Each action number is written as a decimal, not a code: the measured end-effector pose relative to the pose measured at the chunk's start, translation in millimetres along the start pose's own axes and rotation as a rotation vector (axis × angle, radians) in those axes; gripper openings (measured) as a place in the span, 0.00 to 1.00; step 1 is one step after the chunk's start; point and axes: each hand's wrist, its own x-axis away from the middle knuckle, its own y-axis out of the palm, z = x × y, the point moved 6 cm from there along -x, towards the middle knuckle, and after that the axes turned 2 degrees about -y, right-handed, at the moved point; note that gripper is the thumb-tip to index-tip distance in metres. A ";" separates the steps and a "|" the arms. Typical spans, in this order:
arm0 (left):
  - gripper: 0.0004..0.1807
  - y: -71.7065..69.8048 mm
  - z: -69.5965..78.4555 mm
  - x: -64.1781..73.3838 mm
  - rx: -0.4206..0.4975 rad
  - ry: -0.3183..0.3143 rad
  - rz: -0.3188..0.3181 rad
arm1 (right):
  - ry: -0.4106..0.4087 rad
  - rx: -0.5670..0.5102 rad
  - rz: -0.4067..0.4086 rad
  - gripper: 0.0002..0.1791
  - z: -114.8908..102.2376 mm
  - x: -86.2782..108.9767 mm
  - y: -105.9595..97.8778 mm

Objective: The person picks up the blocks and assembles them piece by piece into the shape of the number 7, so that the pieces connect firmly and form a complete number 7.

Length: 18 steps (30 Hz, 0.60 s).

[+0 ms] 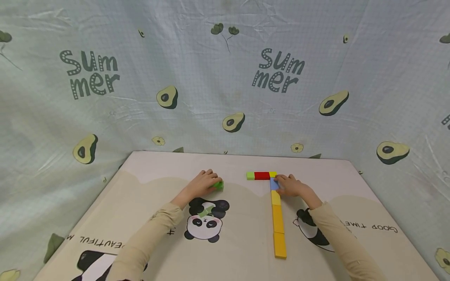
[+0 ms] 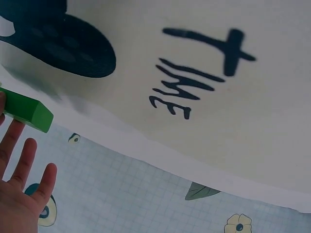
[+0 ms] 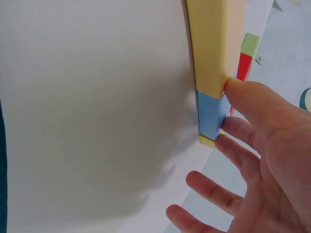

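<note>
In the head view my left hand pinches a green block above the cloth, left of the block row. The left wrist view shows this green block at the left edge, its far end sticking out past the fingers. My right hand is at the upper end of a column of blocks. Its thumb touches the yellow block, and two outstretched fingertips reach the side of the blue block. The other fingers are spread apart from the blocks.
Below the blue block run a yellow block and two orange-yellow blocks. Across the top lie a light green block, a red block and a small yellow block. A panda-print cloth covers the table; a printed curtain hangs behind.
</note>
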 end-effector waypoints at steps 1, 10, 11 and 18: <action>0.14 1.0 -0.3 -1.8 -0.005 0.001 0.005 | 0.000 -0.002 0.000 0.26 0.1 0.0 0.0; 0.13 9.9 -2.6 -22.8 -0.013 -0.030 -0.006 | -0.009 -0.009 -0.004 0.26 0.5 0.2 -0.7; 0.14 10.7 -2.7 -25.5 -0.016 -0.034 -0.010 | -0.012 -0.010 -0.006 0.26 0.1 0.3 -1.0; 0.13 14.7 0.1 -41.3 -0.030 -0.055 -0.008 | -0.008 -0.018 -0.010 0.26 -0.1 0.2 -1.0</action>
